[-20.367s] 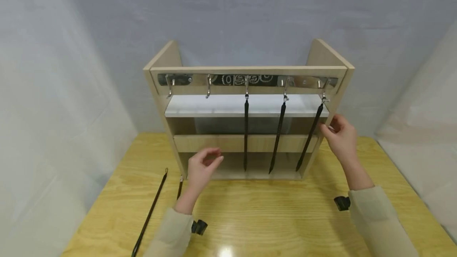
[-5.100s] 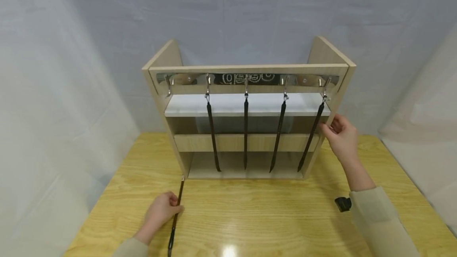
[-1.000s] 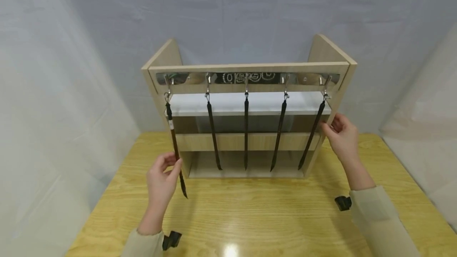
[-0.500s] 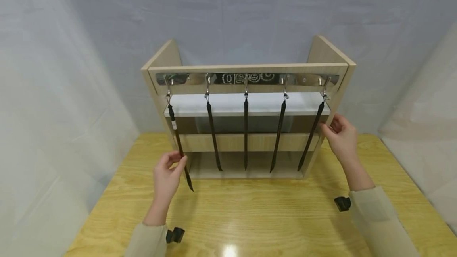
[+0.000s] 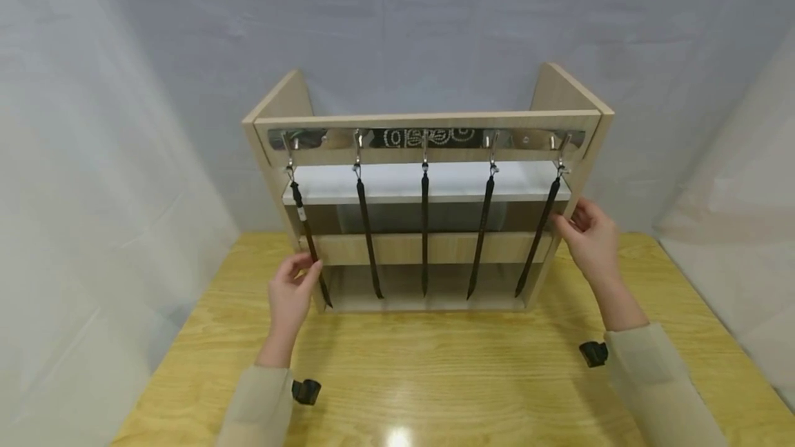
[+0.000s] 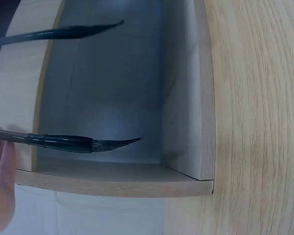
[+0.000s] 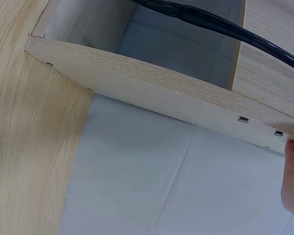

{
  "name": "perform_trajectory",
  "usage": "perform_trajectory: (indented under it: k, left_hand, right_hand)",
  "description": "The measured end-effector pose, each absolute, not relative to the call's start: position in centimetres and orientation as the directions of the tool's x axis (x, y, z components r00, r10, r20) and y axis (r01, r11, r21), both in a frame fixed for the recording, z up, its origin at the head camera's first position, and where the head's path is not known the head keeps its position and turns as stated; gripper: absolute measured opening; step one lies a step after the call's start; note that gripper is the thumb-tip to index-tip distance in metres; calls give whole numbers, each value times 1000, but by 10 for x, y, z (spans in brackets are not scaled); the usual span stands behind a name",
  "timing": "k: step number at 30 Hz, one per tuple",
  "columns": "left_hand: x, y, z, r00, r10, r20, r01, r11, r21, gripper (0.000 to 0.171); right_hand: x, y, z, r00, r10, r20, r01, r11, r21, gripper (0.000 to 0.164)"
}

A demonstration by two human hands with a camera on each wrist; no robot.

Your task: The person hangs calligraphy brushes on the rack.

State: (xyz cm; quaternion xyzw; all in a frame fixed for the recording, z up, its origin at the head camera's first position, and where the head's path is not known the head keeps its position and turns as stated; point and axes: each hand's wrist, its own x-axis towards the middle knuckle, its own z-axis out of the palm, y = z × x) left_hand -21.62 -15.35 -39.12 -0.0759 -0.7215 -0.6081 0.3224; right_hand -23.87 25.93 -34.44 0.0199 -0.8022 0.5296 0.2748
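A light wooden shelf unit (image 5: pixel 428 251) stands on the table, with a metal hook rail (image 5: pixel 348 138) across its upper front. From its leftmost hook hangs a calligraphy brush (image 5: pixel 303 216) by a loop, slightly tilted, with a white label near its top. My left hand (image 5: pixel 290 299) pinches that brush low on its handle; in the left wrist view its dark bristle tip (image 6: pixel 112 145) points free. My right hand (image 5: pixel 593 243) grips the unit's right side panel, thumb at the front edge and other fingers partly hidden behind.
Several more dark brushes, such as the middle one (image 5: pixel 425 233), hang singly from the other hooks. The yellow wood table (image 5: pixel 435 378) spreads out in front. Pale cloth sheeting (image 5: pixel 397 26) surrounds the back and sides.
Over the earlier frames, two brushes left the table and came onto the two left hooks. In the last second, my left hand has eased the leftmost brush inward, towards the unit. The right hand stays put.
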Motion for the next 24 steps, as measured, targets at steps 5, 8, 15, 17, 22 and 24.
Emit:
perform_trajectory:
  k: [5,8,15,17,22,24]
  left_hand:
    - [-225,-155,-396,-771,-280,572,527,223,820,15]
    - [-231,-158,-403,-773,-287,565,531,195,825,16]
    - [-237,-160,-413,-764,-290,577,548,180,817,17]
    - [-236,-160,-413,-768,-291,571,544,174,821,17]
    - [-230,-155,-405,-771,-284,570,548,162,821,17]
    - [-228,-152,-401,-766,-280,578,555,164,816,17]
  right_hand:
    - [-239,260,-345,-846,255,468,-330,440,-835,39]
    - [-240,260,-345,-843,255,474,-333,444,-832,39]
    - [-239,259,-346,-840,264,475,-333,439,-834,36]
    - [-238,259,-347,-841,265,472,-332,436,-836,37]
    - [-239,259,-347,-837,278,472,-336,419,-843,35]
    - [-239,259,-347,-836,280,472,-337,417,-844,34]
